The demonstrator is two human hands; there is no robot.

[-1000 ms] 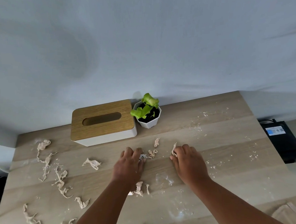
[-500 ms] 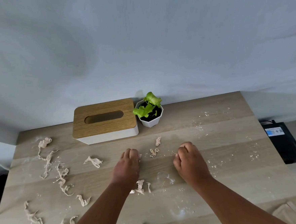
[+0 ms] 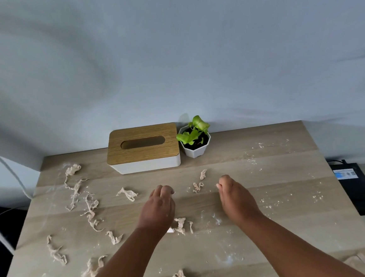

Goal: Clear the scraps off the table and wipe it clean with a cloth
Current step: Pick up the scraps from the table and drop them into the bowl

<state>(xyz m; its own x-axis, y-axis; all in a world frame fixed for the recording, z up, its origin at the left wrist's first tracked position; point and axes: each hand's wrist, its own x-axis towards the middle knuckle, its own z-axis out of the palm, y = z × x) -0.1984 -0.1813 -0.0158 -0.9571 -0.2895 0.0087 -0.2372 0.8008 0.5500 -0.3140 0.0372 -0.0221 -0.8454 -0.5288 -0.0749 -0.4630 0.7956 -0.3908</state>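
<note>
Several beige, stringy scraps lie on the wooden table [image 3: 277, 175], most on the left side [image 3: 89, 212]. Two small scraps [image 3: 198, 187] sit between my hands, and another one [image 3: 180, 225] lies by my left wrist. My left hand [image 3: 160, 204] hovers at mid-table with its fingers curled under, closed on a small scrap that is hidden inside. My right hand [image 3: 235, 197] is curled the same way to the right, its fingertips pinched together on a scrap. White crumbs and smears dust the right half of the table [image 3: 268, 203].
A tissue box with a wooden lid [image 3: 143, 147] and a small potted plant [image 3: 195, 139] stand at the table's back edge against the wall. A beige folded item [image 3: 359, 264] lies at the front right corner. A black device [image 3: 355, 186] sits on the floor to the right.
Two scraps that lay at my fingertips a second ago are gone from the table. Both hands have curled closed, lifted slightly and drawn a little apart.
</note>
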